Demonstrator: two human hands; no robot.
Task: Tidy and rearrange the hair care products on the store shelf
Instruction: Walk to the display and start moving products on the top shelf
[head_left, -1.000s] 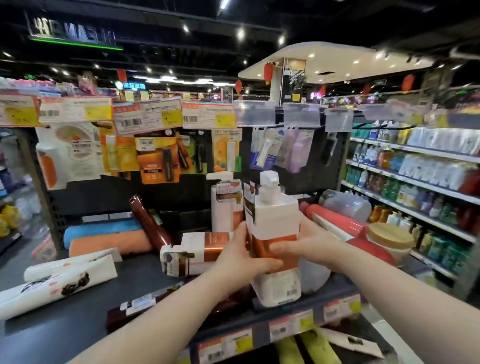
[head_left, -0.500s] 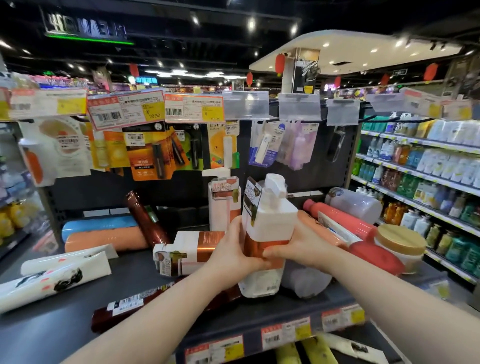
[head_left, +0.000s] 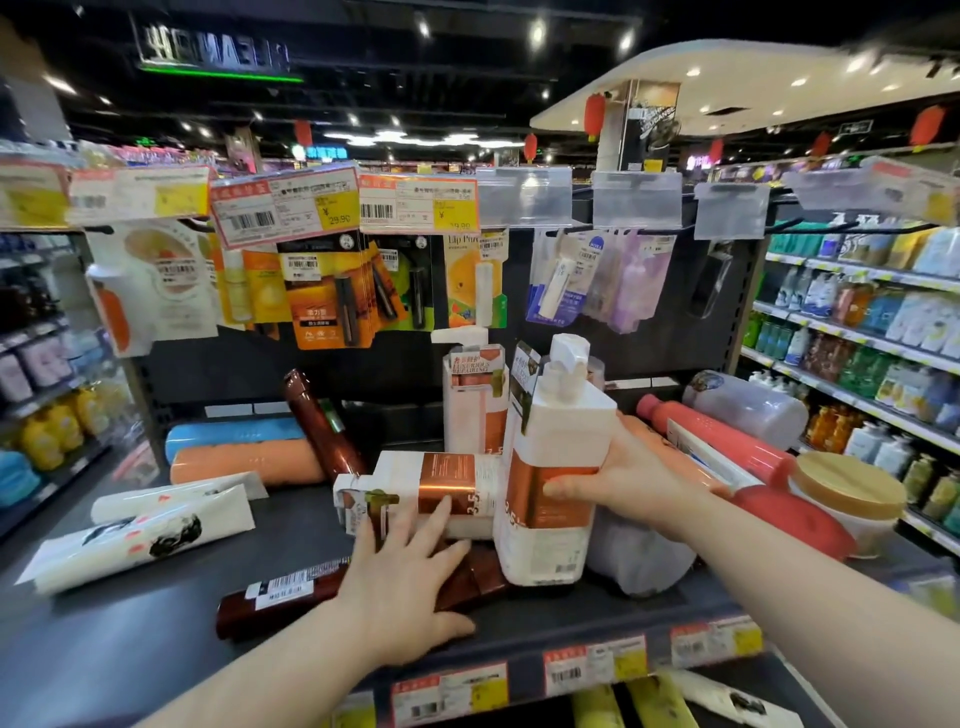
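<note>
My right hand (head_left: 626, 480) grips a white pump bottle with a copper label (head_left: 553, 467), which stands tilted on the dark shelf (head_left: 130, 639). My left hand (head_left: 410, 577) is spread with straight fingers over a dark brown bottle (head_left: 275, 603) lying near the shelf's front edge, fingertips touching a second white copper-labelled bottle (head_left: 426, 486) that lies on its side. A third white pump bottle (head_left: 470, 400) stands upright behind them.
White tubes (head_left: 140, 525) lie at the left, blue (head_left: 234, 434) and orange (head_left: 244, 465) tubes behind them, a leaning brown bottle (head_left: 324, 428). At the right lie a coral bottle (head_left: 711, 441), a clear jug (head_left: 748, 410) and a wooden-lidded jar (head_left: 852, 486). Hanging packets and price tags are above.
My left hand has let go of the white pump bottle and dropped onto the brown bottle lying in front. The right hand alone now holds the pump bottle, set down on the shelf.
</note>
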